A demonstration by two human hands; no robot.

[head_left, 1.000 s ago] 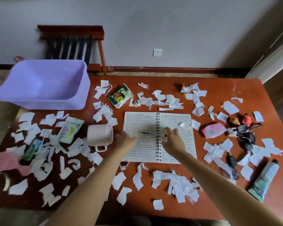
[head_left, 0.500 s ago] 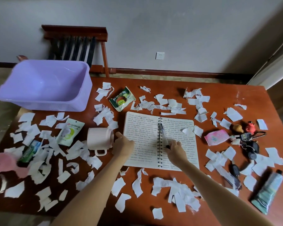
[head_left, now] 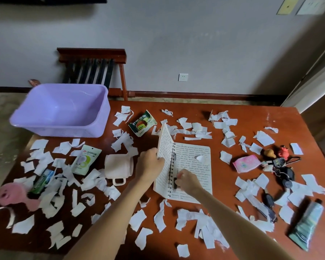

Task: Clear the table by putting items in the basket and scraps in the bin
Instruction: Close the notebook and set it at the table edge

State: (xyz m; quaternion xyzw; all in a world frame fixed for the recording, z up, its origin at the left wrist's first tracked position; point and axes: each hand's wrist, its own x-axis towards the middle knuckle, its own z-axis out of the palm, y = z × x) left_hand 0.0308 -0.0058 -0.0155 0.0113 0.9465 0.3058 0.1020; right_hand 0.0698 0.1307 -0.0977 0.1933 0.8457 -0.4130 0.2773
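Spreading out before us is the reddish-brown wooden table, littered with torn white paper scraps from edge to edge. At its far left corner sits the lilac plastic basket, with nothing visible inside; no bin shows in view. Near the middle lies the spiral-bound handwritten notebook, half closed — our left hand has its grip pinched on the left page block, lifted upright on the wire spine. Our right hand presses down on the right-hand page, fingers curled round a dark pen beside the spine. We judge the step in hand to be shutting the notebook for the basket. Next we would need to fold the cover flat — pen trapped inside or lifted clear — then carry it left past the pale pink mug lying on its side.
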